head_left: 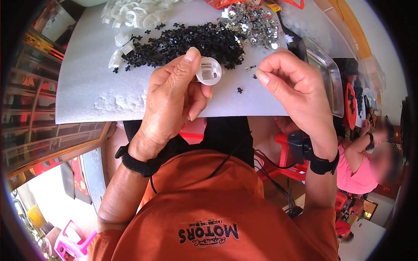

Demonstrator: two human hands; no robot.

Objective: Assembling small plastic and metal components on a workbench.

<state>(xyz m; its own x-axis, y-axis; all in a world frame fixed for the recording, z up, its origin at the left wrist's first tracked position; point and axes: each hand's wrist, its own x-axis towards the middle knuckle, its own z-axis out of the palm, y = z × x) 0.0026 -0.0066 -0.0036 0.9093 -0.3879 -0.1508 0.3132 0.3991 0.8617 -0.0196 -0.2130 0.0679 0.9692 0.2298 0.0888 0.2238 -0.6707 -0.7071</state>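
Observation:
My left hand (167,91) grips a small round white plastic housing (209,71) between thumb and fingers, with its open, slotted face turned up. To its right, my right hand (298,82) is closed in a pinch just above the table. A dark speck shows by its fingertips, too small to name. Close by, a small metal piece (250,68) and a black cross-shaped plastic piece (240,90) are on the white table surface (87,87). Beyond my hands spreads a heap of black cross-shaped pieces (187,41).
Shiny metal clips (257,26) are piled at the back, right of the black heap. More white plastic housings (130,15) lie at the back left. A metal tray (324,65) stands at the right edge. Another person in a pink top (357,169) sits farther right.

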